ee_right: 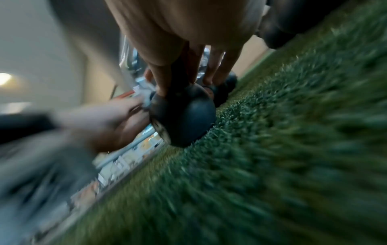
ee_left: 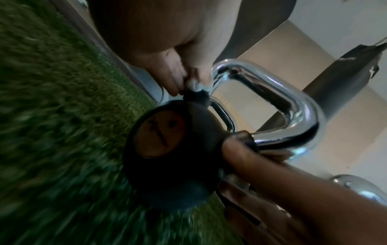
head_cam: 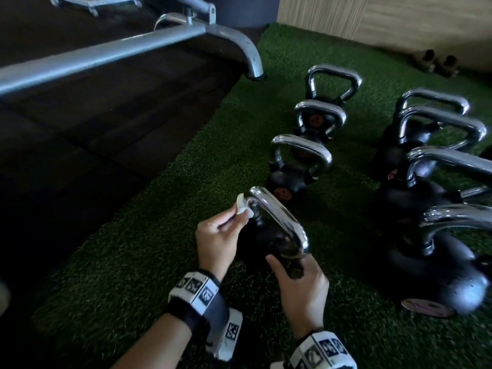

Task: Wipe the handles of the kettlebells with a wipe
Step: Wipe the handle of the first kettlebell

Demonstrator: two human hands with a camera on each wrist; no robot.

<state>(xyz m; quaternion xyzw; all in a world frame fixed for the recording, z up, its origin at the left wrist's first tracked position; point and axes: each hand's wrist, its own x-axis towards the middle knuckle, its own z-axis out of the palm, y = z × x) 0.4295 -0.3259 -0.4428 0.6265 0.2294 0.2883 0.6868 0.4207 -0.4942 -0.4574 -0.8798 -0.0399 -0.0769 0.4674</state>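
Head view shows the nearest kettlebell (head_cam: 262, 239) on the green turf (head_cam: 165, 203), and its chrome handle (head_cam: 277, 217) is the thing that the move depends on. The top bar of this handle runs from the left-hand fingertips, at its far upper bend, down toward the right-hand fingers, at its near lower bend. So the long axis lies between the two hands, going away from the person and to the left.

The small white wipe (head_cam: 243, 205) is pinched in the fingers of the left hand (head_cam: 217, 239) and is pressed on the far bend of the handle, where the leg goes down to the black body. The left wrist view shows the same: the fingertips (ee_left: 176, 82) with the wipe (ee_left: 193, 85) are touching the leg just above the collar. From these fingers the unwiped bar lies to the right and toward the person.

The right hand (head_cam: 300, 284) holds the near side; its fingers are curled around the lower leg of the handle and on the body, so it steadies the kettlebell. I judge that the left hand is the one to slide the wipe along the bar toward the right hand.

Beyond the fingers, more kettlebells (head_cam: 300, 166) stand in two rows on the turf, and a grey metal frame (head_cam: 106, 57) stands well apart, to the left of the left hand.
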